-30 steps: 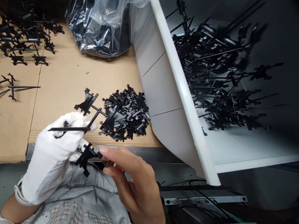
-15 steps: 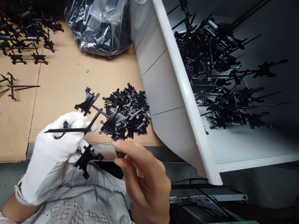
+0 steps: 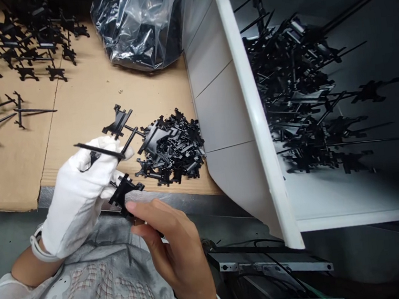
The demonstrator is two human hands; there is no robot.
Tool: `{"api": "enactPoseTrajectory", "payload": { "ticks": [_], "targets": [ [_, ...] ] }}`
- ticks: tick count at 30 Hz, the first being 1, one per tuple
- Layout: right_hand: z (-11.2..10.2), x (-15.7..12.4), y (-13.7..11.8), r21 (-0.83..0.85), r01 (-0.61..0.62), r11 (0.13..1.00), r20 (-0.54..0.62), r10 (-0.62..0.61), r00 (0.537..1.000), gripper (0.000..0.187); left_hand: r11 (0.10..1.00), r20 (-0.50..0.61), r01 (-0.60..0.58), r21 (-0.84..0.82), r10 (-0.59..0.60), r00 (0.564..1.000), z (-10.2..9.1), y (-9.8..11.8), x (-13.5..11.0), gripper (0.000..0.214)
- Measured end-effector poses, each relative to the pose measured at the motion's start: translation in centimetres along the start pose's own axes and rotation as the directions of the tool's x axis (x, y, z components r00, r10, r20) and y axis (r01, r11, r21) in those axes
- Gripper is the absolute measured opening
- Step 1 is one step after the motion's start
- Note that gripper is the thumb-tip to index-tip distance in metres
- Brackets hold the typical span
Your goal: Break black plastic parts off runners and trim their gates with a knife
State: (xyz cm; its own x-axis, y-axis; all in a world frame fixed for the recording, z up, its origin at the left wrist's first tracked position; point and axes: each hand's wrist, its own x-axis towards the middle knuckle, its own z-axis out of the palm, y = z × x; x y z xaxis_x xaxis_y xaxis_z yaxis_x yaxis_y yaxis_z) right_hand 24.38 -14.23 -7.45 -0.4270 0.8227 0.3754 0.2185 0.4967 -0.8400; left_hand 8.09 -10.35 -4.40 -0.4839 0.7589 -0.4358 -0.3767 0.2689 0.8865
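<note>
In my white-gloved left hand [image 3: 88,181] I hold a black plastic sprue [image 3: 130,143], its fingers closed around the stem. A pointed rod of it crosses over the glove. One black bracket-like piece [image 3: 119,121] sticks out above the hand, and another overlaps the near pile. Below the glove hangs a further black bracket piece [image 3: 123,191]. My bare right hand [image 3: 176,248] has its index finger and thumb at the lower end of that piece, closed on it as far as I can see; the thumb's contact is partly hidden.
A pile of loose black pieces [image 3: 177,147] lies on the cardboard [image 3: 81,95]. More black sprues [image 3: 43,42] lie at the far left. A clear plastic bag [image 3: 139,36] stands behind. To the right, a white-walled bin [image 3: 252,105] holds heaped black sprues [image 3: 300,85].
My right hand has moved left, from beside the pile to the lower bracket piece. My left hand still holds the sprue, slightly turned. The view has shifted a little.
</note>
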Motion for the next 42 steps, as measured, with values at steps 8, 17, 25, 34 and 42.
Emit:
{"api": "enactPoseTrajectory", "payload": {
  "ticks": [8,17,25,34,42],
  "targets": [
    [0.0,0.2,0.1,0.025,-0.042,0.999,-0.009,0.042,0.999,0.039,0.996,0.054,0.082,-0.042,-0.079,0.995,0.2,-0.1,0.2,0.043],
    [0.3,-0.3,0.7,0.084,-0.089,0.992,-0.15,0.101,0.983,0.043,0.998,0.009,0.045,0.049,-0.045,0.999,-0.2,-0.6,0.7,0.047],
    [1.2,3.1,0.0,0.062,-0.194,0.979,-0.273,0.203,0.94,0.023,0.907,0.17,-0.297,0.299,0.256,0.952,-0.6,-3.0,-0.3,0.023],
    [2.7,5.4,-0.3,-0.184,-0.057,0.981,-0.283,0.003,0.959,0.026,0.904,0.128,-0.238,0.355,0.205,0.97,-4.6,-2.1,1.3,0.08],
    [4.2,5.5,-0.8,-0.257,0.066,0.964,0.065,-0.051,0.997,0.057,0.674,0.164,-0.386,0.63,0.37,0.915,-5.7,-2.2,2.8,0.066]
  ]
}}
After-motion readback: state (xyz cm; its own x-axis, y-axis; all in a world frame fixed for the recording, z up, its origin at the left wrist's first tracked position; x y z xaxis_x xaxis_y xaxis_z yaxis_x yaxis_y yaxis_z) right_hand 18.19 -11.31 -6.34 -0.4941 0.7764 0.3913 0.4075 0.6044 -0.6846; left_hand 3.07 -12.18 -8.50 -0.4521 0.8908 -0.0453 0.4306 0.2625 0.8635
